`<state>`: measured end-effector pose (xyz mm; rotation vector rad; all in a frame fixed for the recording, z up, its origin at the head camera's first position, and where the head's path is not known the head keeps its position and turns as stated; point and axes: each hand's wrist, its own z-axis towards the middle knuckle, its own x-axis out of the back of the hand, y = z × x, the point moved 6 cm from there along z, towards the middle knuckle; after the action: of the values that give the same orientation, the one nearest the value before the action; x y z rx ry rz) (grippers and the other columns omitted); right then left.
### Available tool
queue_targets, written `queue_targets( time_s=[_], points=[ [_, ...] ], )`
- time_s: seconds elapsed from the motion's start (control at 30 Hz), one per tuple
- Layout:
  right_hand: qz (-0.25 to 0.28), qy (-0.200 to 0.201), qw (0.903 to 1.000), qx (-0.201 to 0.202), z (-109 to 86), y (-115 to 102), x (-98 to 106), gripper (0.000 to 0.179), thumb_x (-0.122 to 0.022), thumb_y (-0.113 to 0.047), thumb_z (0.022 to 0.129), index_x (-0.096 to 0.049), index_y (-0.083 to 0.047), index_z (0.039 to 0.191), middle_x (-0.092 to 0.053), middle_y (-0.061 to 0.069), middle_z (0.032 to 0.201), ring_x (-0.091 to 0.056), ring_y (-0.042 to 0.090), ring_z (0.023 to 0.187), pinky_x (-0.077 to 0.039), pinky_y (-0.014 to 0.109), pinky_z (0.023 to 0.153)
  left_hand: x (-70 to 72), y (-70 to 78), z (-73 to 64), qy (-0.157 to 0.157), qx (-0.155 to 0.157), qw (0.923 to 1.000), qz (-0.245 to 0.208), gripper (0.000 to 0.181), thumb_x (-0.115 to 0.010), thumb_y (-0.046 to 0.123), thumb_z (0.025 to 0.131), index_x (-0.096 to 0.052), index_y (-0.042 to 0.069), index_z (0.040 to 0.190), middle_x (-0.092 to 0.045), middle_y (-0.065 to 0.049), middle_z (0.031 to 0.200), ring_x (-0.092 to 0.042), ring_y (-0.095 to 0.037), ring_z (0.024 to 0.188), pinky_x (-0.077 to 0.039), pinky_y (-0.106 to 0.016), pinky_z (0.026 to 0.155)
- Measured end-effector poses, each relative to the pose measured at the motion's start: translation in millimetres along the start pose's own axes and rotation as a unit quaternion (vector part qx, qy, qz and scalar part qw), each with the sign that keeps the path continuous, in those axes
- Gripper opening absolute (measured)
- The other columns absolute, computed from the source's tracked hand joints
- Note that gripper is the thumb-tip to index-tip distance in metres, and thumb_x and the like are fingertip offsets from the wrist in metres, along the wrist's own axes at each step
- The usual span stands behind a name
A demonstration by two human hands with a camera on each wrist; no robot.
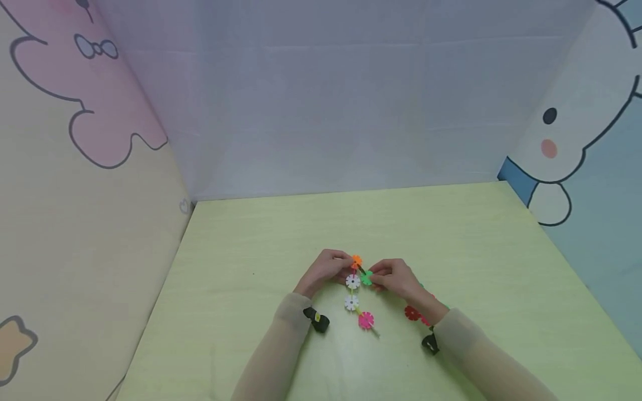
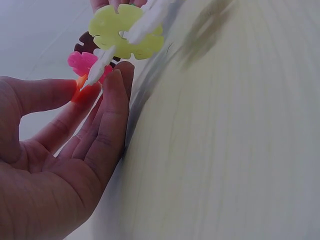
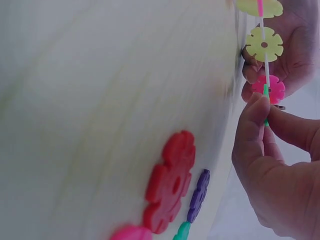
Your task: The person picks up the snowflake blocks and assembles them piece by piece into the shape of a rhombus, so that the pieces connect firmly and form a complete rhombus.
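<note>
The table (image 1: 241, 239) is wide, of a pale yellow-green colour, with faint streaks like wood grain and soft shadows under the arms; its far edge meets a back wall (image 1: 311, 111), which is whitish-lilac and has thin fold lines; the left wall (image 1: 60, 223) is cream, with a pink cartoon shape, a bow and an orange star; the right wall (image 1: 612, 245) is light blue, and there a big white cartoon figure has a dark eye and a pink cheek.

The chain of flower-shaped pieces (image 1: 353, 282) is between the two hands, near the front middle of the table; it runs toward the person through two white pieces to a pink piece (image 1: 366, 320), and whether this end touches the surface, one cannot tell; the left hand (image 1: 328, 267) pinches the orange piece (image 1: 356, 260) between thumb and fingers; the right hand (image 1: 396, 277) pinches the green piece (image 1: 366, 278) with thumb and fingertips; a dark piece stands between these two.

Beside the right forearm lie a red piece (image 1: 412, 313) and, in the right wrist view, a purple piece (image 3: 199, 196); both sleeves (image 1: 273, 345) are cream.
</note>
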<state>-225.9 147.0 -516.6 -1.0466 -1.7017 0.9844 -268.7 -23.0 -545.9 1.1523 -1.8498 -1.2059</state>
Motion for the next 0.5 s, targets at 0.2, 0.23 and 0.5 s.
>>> queue_targets(
  time_s=[0.2, 0.23, 0.5],
  points=[
    [-0.005, -0.013, 0.9999, 0.004, 1.5, 1.0, -2.2, 0.017, -0.064, 0.001, 0.089, -0.065, 0.007, 0.105, -0.066, 0.013, 0.085, -0.066, 0.027, 0.072, -0.054, 0.036, 0.067, 1.6, 1.0, -1.6, 0.007, 0.005, 0.9999, 0.007, 0.015, -0.064, 0.017, 0.091, -0.072, 0.005, 0.094, -0.070, -0.011, 0.082, -0.067, -0.019, 0.069, -0.054, -0.033, 0.061],
    [-0.008, -0.016, 0.9998, 0.006, 1.7, 1.0, -2.6, 0.017, -0.065, 0.001, 0.089, -0.065, 0.007, 0.105, -0.066, 0.013, 0.086, -0.066, 0.027, 0.072, -0.054, 0.036, 0.067, 2.2, 1.2, -1.5, 0.010, 0.005, 0.9999, 0.010, 0.015, -0.065, 0.017, 0.091, -0.072, 0.005, 0.094, -0.070, -0.010, 0.082, -0.067, -0.019, 0.069, -0.054, -0.033, 0.061],
    [-0.010, -0.023, 0.9997, 0.004, 3.9, -0.5, -4.8, 0.018, -0.066, 0.000, 0.088, -0.065, 0.006, 0.105, -0.068, 0.013, 0.086, -0.066, 0.027, 0.071, -0.054, 0.035, 0.067, 6.9, 0.6, 0.0, 0.013, 0.009, 0.9998, 0.009, 0.015, -0.064, 0.015, 0.091, -0.072, 0.003, 0.095, -0.070, -0.011, 0.084, -0.067, -0.020, 0.073, -0.054, -0.033, 0.064]
  ],
)
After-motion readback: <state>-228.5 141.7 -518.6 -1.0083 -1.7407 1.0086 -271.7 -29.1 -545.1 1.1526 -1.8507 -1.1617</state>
